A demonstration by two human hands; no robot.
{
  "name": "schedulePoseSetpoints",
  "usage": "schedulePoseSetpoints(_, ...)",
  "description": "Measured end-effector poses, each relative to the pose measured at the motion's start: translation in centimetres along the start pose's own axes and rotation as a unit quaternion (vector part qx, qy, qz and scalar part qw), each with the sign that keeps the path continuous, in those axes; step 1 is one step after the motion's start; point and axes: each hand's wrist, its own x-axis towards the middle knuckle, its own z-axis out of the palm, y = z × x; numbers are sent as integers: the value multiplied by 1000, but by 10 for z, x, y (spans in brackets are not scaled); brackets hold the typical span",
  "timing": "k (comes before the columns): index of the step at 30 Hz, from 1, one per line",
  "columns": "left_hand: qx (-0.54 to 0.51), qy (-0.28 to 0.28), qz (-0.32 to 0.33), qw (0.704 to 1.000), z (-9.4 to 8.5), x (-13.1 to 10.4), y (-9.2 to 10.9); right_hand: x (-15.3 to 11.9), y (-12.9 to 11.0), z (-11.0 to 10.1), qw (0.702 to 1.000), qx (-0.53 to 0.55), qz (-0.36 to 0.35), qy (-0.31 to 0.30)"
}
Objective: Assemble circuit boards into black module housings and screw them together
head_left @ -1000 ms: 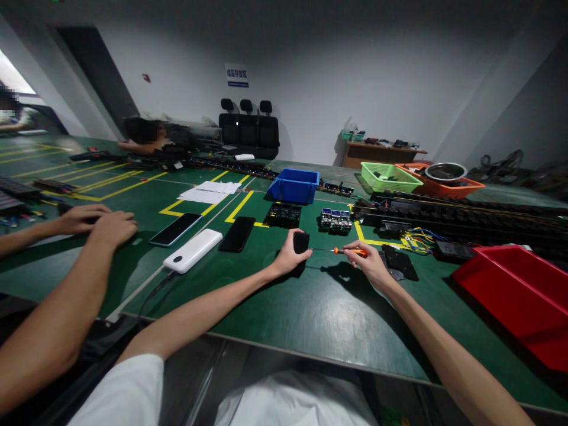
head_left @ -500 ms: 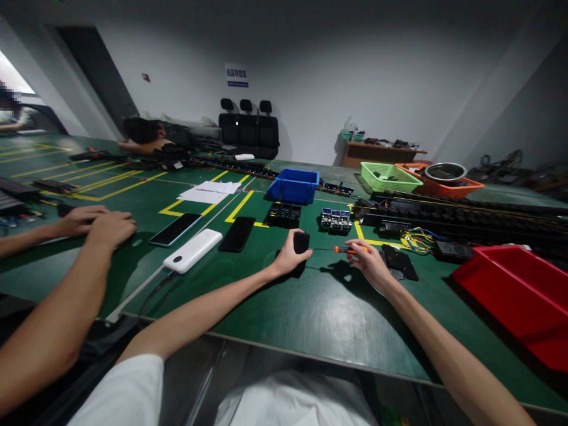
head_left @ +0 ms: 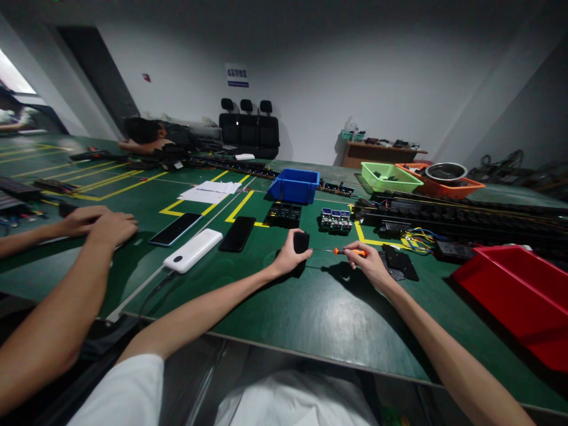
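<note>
My left hand [head_left: 289,255] is closed around a small black box-shaped part [head_left: 301,242], held upright just over the green table. My right hand [head_left: 364,260] pinches the orange handle of a screwdriver [head_left: 350,252]. Its thin shaft points left, and the tip reaches the right side of the black part near my left thumb; whether it sits in a screw I cannot tell. Behind my hands stand a black module [head_left: 284,215] and a cluster of small units with blue tops [head_left: 336,220]. Flat black plates [head_left: 400,262] lie just right of my right hand.
A red bin [head_left: 519,296] stands at the right, a blue bin [head_left: 293,186] behind. Left of my hands lie a black phone [head_left: 238,234], a white power bank [head_left: 193,251] with a cable, and another phone [head_left: 176,229]. A co-worker's arms [head_left: 66,307] rest at far left.
My right hand's fingers have shifted slightly on the screwdriver handle, which now shows more level. My left hand and the black part stay in place.
</note>
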Motion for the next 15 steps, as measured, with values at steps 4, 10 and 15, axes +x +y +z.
schedulePoseSetpoints(4,5,-2,-5,1000,0,0,0,-1,-3,0,1000,-5,-5,4)
schedulePoseSetpoints(10,2,-5,-7,1000,0,0,0,-1,-3,0,1000,2,-10,14)
schedulePoseSetpoints(15,-3,-3,-7,1000,0,-1,2,1,-1,0,993,110,50,7)
